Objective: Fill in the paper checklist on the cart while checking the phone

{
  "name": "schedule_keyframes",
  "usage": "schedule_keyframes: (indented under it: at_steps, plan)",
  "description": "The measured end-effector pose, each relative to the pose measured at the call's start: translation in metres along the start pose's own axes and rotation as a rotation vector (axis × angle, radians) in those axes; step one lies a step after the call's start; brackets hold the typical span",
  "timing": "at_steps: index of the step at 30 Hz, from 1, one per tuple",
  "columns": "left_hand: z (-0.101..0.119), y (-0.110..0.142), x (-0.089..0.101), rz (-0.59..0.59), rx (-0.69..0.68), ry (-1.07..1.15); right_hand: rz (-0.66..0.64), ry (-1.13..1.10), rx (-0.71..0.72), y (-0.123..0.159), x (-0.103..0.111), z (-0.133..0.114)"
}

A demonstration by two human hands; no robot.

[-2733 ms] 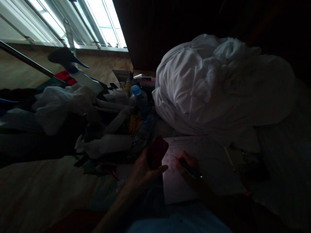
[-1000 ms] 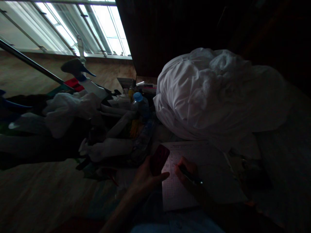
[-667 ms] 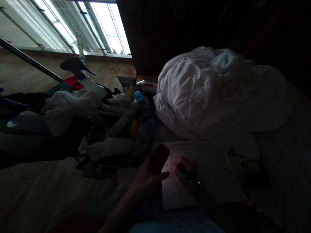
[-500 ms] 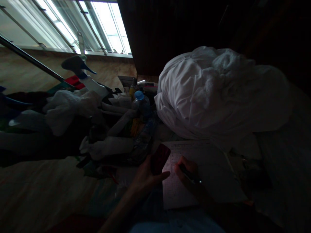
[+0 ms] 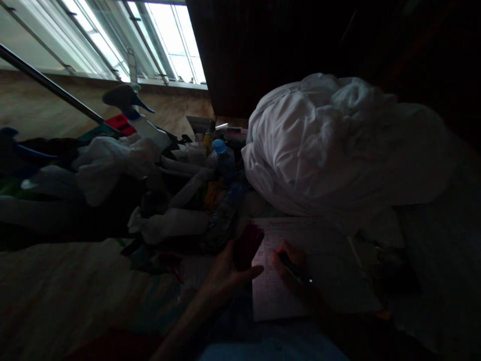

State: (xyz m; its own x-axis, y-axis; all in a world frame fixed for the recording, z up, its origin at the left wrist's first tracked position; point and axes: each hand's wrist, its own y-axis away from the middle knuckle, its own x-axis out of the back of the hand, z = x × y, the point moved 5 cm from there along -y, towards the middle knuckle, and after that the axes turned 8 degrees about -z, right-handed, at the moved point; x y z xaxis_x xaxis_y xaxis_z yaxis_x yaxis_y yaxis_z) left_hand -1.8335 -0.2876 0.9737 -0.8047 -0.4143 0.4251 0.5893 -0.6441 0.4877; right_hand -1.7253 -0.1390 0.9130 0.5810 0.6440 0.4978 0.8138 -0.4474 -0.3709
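A dark red phone (image 5: 247,248) is held in my left hand (image 5: 227,271), tilted over the left edge of a printed sheet of paper (image 5: 330,265). Pinkish light falls on the sheet beside the phone. My right hand (image 5: 291,260) rests on the paper, its fingers closed around a dark pen (image 5: 295,269) whose tip end points at the lit, printed left part. The writing itself is too dim to read.
A big white cloth bundle (image 5: 319,145) lies just beyond the paper. To the left is a crowded caddy with a spray bottle (image 5: 146,128), a crumpled plastic bag (image 5: 108,165), a white bottle (image 5: 180,225) and a blue-capped bottle (image 5: 221,155). A bright window (image 5: 165,40) stands behind.
The view has shifted very slightly, so the surroundings sit a little further right. Both hands keep nearly the same pose, with phone and pen still held.
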Motion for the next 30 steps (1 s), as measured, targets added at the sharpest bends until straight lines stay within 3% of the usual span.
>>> schedule_keyframes:
  at_steps: [6,9,12,17,20,25,30]
  plan:
    - [-0.002,0.004,0.002,0.008,-0.018,0.02,0.002,0.022,0.016,0.001,0.001,-0.003]
    - [0.001,0.008,0.006,0.006,-0.006,0.097,-0.033,-0.147,-0.131,0.001,0.001,0.001]
    - [0.001,0.01,0.011,-0.023,-0.05,0.187,0.047,-0.293,-0.29,0.002,0.009,0.007]
    - [-0.009,0.014,0.018,0.019,-0.09,0.249,0.152,-0.303,-0.385,0.009,0.035,0.018]
    - [-0.011,0.016,0.015,0.035,-0.066,0.175,0.12,-0.117,-0.238,0.016,0.053,0.02]
    - [-0.014,0.023,0.01,0.134,-0.005,0.056,0.007,0.132,0.337,0.034,0.059,0.005]
    - [-0.024,0.037,0.003,0.224,-0.019,0.037,-0.087,0.187,0.38,0.045,0.055,0.013]
